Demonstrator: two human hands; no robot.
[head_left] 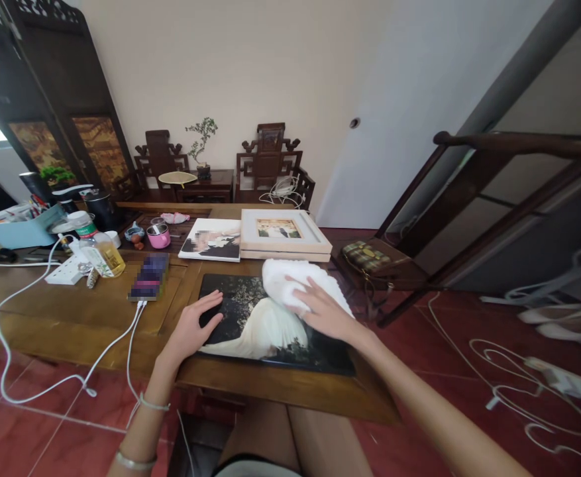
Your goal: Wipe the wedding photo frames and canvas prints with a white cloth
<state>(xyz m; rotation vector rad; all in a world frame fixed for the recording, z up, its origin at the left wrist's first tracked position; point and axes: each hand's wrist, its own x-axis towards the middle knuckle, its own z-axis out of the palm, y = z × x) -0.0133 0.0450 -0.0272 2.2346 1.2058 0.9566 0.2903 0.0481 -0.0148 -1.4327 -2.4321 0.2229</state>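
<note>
A large dark photo print [250, 324] lies flat on the wooden table [71, 311] in front of me. My left hand [193, 328] rests open on the print's left edge, fingers spread flat. My right hand [320, 308] presses a white cloth [295, 281] onto the print's upper right part, fingers stretched over the cloth.
Behind the print lie a smaller photo print [213, 240] and a light wooden framed picture [283, 232]. To the left sit a phone [150, 278] on a white cable, a power strip [66, 270], a bottle [102, 255], a pink pot [158, 235] and a blue box [22, 228]. A stair rail [493, 172] stands at the right.
</note>
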